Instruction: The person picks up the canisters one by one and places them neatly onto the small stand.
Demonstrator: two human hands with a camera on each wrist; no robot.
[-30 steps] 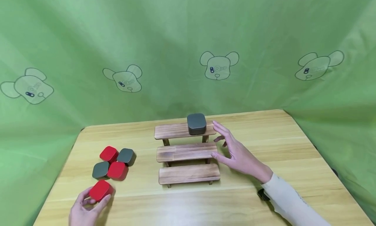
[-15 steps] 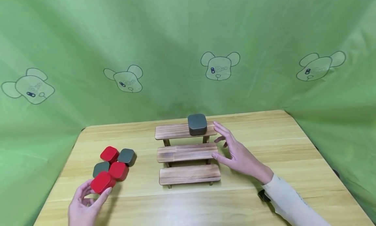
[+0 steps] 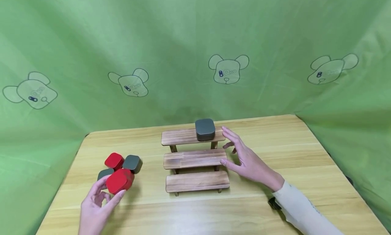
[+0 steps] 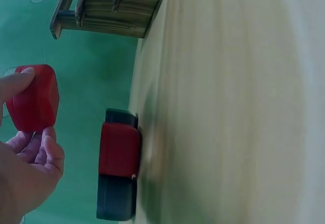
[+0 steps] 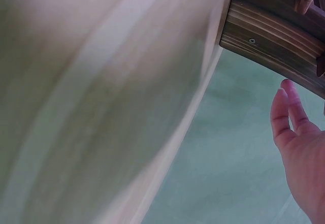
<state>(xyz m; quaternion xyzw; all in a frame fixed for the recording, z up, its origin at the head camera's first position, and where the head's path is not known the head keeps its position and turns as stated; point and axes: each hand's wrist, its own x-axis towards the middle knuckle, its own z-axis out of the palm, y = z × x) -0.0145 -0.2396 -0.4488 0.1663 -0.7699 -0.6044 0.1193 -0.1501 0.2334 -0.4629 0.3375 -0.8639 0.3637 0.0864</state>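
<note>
My left hand (image 3: 97, 206) holds a red rounded-square box (image 3: 116, 181) between thumb and fingers. The left wrist view has this box (image 4: 35, 102) raised off the table, with the thumb on one side and the fingertips on the other. Behind it on the table, another red box (image 3: 114, 160) and two dark grey boxes (image 3: 132, 163) sit close together; one more red box is mostly covered by the held one. My right hand (image 3: 248, 163) is at the right end of a three-step wooden stand (image 3: 195, 159), fingers extended, thumb by the middle step. A dark grey box (image 3: 205, 129) stands on the top step.
The stand's lowest step (image 3: 197, 181) faces the near side of the wooden table (image 3: 171, 218). A green curtain (image 3: 177, 41) with bear-head outlines hangs behind and at both sides. A small black object (image 3: 274, 203) shows beside the right sleeve.
The left hand has lifted the red box and carried it away from me and to the right, over the other boxes. My right hand stays by the stand.
</note>
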